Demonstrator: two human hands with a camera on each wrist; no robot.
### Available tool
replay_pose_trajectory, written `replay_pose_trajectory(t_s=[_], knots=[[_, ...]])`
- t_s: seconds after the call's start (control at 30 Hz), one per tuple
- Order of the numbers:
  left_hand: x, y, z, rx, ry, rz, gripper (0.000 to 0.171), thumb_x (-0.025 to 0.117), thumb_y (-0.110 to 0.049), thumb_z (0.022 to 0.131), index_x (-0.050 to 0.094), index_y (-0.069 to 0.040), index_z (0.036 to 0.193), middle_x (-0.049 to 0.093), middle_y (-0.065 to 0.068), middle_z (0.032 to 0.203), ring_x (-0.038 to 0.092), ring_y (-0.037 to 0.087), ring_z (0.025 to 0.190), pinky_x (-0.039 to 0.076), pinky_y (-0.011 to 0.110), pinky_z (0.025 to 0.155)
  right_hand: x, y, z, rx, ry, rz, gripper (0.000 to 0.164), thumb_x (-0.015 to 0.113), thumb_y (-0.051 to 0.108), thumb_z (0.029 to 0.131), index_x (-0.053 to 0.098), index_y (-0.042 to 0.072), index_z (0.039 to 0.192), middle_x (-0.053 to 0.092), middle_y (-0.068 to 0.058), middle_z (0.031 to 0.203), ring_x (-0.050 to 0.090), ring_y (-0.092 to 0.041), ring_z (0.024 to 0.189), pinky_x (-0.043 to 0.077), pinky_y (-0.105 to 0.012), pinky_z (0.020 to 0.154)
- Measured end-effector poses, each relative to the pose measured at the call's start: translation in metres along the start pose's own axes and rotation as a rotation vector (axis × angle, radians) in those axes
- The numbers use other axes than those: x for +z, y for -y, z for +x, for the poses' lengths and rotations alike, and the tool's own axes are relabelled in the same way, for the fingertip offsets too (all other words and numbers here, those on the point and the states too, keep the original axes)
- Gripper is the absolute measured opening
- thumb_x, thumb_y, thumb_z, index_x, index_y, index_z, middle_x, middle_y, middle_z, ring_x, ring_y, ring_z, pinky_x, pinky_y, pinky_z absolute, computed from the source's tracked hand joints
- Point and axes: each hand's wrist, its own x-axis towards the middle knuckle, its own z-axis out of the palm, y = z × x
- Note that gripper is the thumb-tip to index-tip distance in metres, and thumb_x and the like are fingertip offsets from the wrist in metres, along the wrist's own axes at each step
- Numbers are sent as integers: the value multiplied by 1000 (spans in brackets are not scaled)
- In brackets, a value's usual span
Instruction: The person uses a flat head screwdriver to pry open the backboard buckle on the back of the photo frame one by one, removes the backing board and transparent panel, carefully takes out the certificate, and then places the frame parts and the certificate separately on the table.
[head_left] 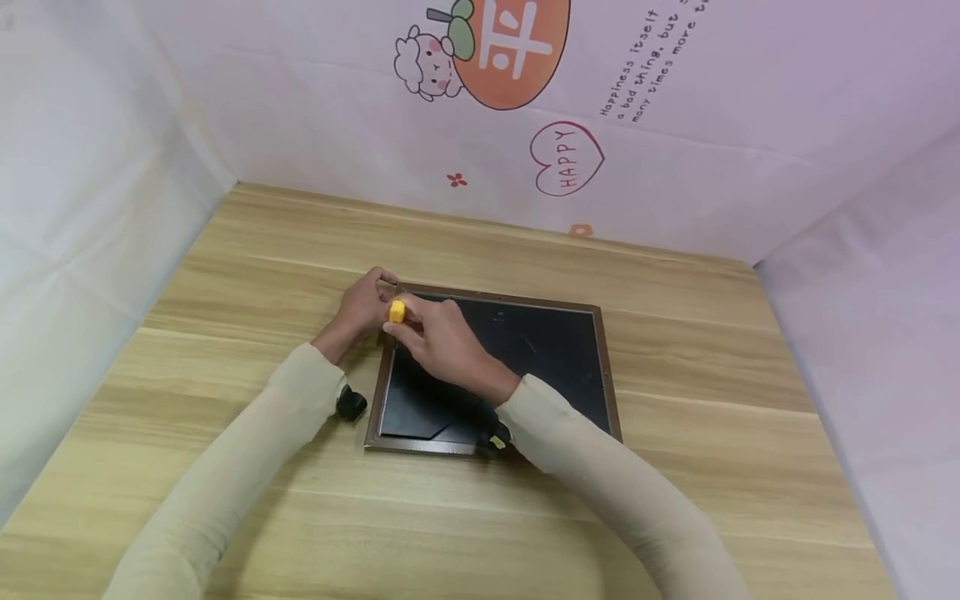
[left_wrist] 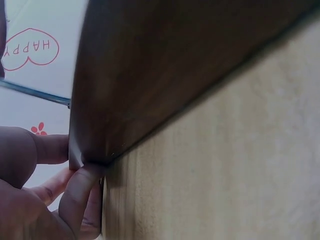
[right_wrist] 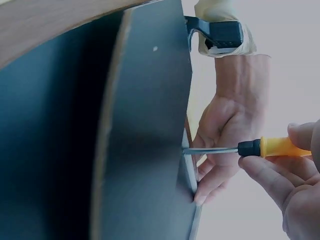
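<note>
A brown-edged picture frame (head_left: 378,400) lies on the table with its black panel (head_left: 555,350) facing up. My left hand (head_left: 362,307) grips the frame's far left corner, its fingers bent around the edge in the left wrist view. Between the thumb and fingers of my right hand (head_left: 450,337) is a screwdriver (right_wrist: 285,147) with a yellow handle and black collar. The screwdriver stands over the panel near that same corner. Its tip meets the border between panel and frame in the right wrist view; any screw there is too small to tell.
The wooden table (head_left: 480,533) extends around the frame on all sides. White cloth walls (head_left: 337,125) with printed drawings rise behind and at both sides. A black wrist device (head_left: 351,403) sits at the left cuff, another (head_left: 497,437) under the right cuff.
</note>
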Motion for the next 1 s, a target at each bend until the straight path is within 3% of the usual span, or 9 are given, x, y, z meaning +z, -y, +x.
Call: replay_pose_trajectory(t_s=[0.1,0.23,0.4,0.7,0.9,1.0], knots=[[0,-1,0,-24,8,-21,44,61,-19,95,46,-6,134,66,21,114,61,28,91,47,23,66,0,-6,-6,-1,-9,89,18,60,21,99,63,7,111,74,-7,97,71,-15,80,55,-14,68],[-1,-2,-1,-31,-2,-22,41,61,-22,97,47,-7,133,68,20,110,62,27,87,49,24,65,-3,-11,-12,1,-30,114,21,63,20,97,66,7,113,72,-5,105,71,-13,97,58,-19,82],[1,-5,-2,-55,-4,-27,40,61,-22,97,48,-9,133,65,18,115,61,26,90,49,25,65,-13,-16,-17,49,-82,75,22,68,21,94,71,9,112,73,-3,101,68,-13,87,58,-21,75],[0,-6,-2,-68,12,-46,38,59,-22,99,47,-8,132,62,19,119,60,27,92,49,28,68,-26,-47,-38,251,-160,245,24,75,21,88,74,10,109,72,-6,102,67,-17,85,59,-24,73],[-3,-9,1,-76,44,-105,34,61,-17,96,50,-6,127,64,18,114,57,18,77,47,23,61,-32,-60,-56,338,-163,187,24,78,21,85,75,12,107,73,-6,107,65,-16,83,59,-24,71],[-4,-11,2,-74,41,-87,34,63,-19,95,53,-6,125,65,18,114,59,18,78,48,23,61,-35,-65,-65,367,-154,151,25,79,22,84,76,12,107,74,-7,108,63,-16,81,56,-22,69]])
